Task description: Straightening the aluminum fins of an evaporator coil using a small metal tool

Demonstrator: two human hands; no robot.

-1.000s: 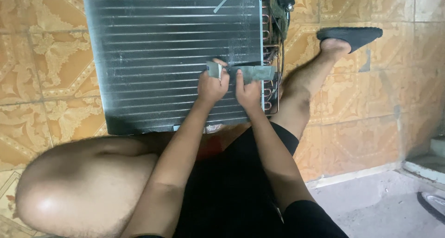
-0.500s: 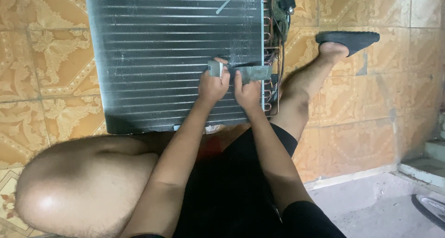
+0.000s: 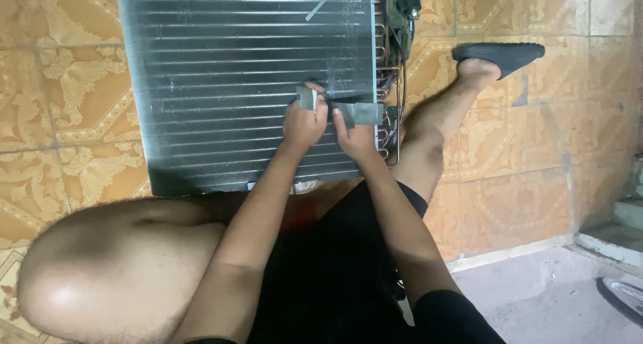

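Observation:
A dark finned coil panel (image 3: 241,83) lies flat on the tiled floor in front of me. My left hand (image 3: 303,124) rests on the panel's right part and pinches the left end of a grey strip of tape (image 3: 355,113). My right hand (image 3: 355,138) sits beside it, its thumb pressing the strip down near the panel's right edge. The strip runs rightward to the copper tube bends (image 3: 388,116) along that edge. My bare left knee (image 3: 114,270) fills the lower left.
The floor is orange patterned tile (image 3: 60,103). My right leg stretches out to the right of the panel, its foot in a black slipper (image 3: 502,52). A dark part with wires (image 3: 405,2) sits at the panel's top right corner. A grey concrete step (image 3: 536,290) lies lower right.
Both hands stay on the grey strip at the same spot on the panel. The view has shifted slightly; nothing else has moved.

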